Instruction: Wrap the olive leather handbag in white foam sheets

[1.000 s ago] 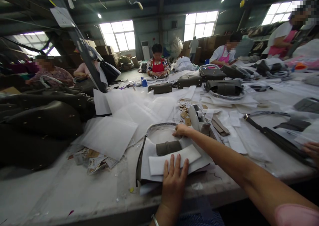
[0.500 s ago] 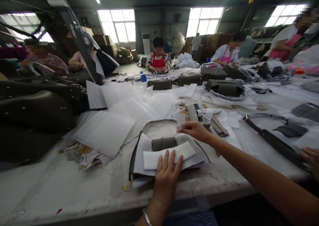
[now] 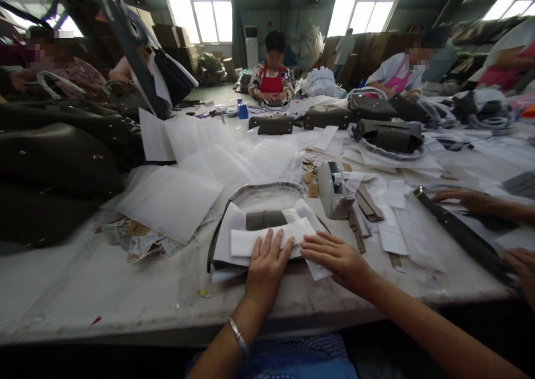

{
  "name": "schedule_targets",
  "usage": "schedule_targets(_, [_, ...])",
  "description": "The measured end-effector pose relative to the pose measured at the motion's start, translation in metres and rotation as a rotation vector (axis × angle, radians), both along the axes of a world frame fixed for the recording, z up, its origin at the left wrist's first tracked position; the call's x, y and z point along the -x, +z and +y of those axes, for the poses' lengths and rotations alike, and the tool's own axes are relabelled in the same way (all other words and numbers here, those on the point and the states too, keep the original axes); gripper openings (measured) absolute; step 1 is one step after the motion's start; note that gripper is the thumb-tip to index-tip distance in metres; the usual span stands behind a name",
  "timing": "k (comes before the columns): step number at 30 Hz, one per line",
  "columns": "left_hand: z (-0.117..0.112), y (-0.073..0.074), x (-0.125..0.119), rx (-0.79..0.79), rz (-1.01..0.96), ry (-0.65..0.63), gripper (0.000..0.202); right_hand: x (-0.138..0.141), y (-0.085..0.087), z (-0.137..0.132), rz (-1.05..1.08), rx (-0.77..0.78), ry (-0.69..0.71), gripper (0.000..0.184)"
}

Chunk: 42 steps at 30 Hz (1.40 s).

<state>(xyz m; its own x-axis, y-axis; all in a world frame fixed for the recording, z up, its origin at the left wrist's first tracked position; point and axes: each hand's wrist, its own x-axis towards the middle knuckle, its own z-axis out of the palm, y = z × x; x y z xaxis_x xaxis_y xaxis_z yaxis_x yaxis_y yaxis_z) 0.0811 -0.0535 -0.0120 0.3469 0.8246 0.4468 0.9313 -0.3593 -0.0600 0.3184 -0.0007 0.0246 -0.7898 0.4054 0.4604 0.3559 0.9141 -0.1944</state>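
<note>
A dark handbag (image 3: 214, 239) lies on the table in front of me, its wrapped handle (image 3: 267, 188) pointing away. White sheeting covers its front, leaving a dark flap (image 3: 266, 219) showing. Across the sheeting lies a folded white foam strip (image 3: 242, 243). My left hand (image 3: 270, 262) rests flat on that strip with fingers spread. Beside it my right hand (image 3: 340, 256) lies stretched out, pressing a thin white sheet (image 3: 320, 271) over the strip's right end. Both hands are open. What lies beneath the palms is hidden.
A tape dispenser (image 3: 334, 192) stands behind my right hand. White foam sheets (image 3: 167, 200) spread to the left, near dark bags (image 3: 58, 184). At right, a co-worker's hands (image 3: 472, 200) touch another bag strap (image 3: 451, 234). Several people work across the table.
My right hand has come down from beside the handle, bringing a thin white piece onto the foam strip's right end. My left hand stays on the strip. The view has tilted down.
</note>
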Motion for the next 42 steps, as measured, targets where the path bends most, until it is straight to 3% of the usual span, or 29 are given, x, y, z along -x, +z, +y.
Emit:
schedule_targets(4, [0.0,0.006,-0.002,0.023,-0.016,0.014,0.06,-0.001,-0.019,-0.01,0.002,-0.126,-0.053,0.057])
schedule_targets(7, [0.0,0.01,-0.004,0.041,-0.013,0.015,0.066,-0.003,-0.021,-0.015,-0.025,-0.105,-0.048,0.056])
schedule_targets(12, [0.0,0.009,-0.004,0.039,0.002,-0.019,0.066,-0.013,0.009,-0.013,-0.117,0.25,0.079,0.065])
schedule_targets(15, [0.0,0.008,-0.004,0.026,0.008,-0.019,0.068,-0.009,0.02,-0.003,0.024,0.368,-0.018,0.041])
schedule_targets(18, [0.001,0.008,-0.004,0.02,0.02,-0.013,0.07,0.0,0.013,0.009,0.162,0.268,-0.137,0.029])
schedule_targets(25, [0.001,0.007,-0.004,0.046,0.01,-0.005,0.068,0.003,-0.011,0.015,0.081,-0.023,-0.112,0.033])
schedule_targets(30, [0.0,0.008,-0.003,0.112,-0.029,-0.005,0.071,-0.001,-0.025,0.009,0.095,-0.092,-0.143,0.036])
schedule_targets(34, [-0.004,0.02,-0.009,0.229,-0.147,-0.025,0.076,-0.001,-0.037,0.003,0.091,-0.115,-0.154,0.049])
schedule_targets(38, [-0.003,0.027,-0.028,0.222,-0.305,0.076,0.053,0.001,-0.042,-0.002,0.099,-0.129,-0.173,0.052])
schedule_targets(42, [0.002,0.016,-0.041,0.13,-0.319,0.083,0.037,0.003,-0.044,-0.003,0.125,-0.124,-0.187,0.045])
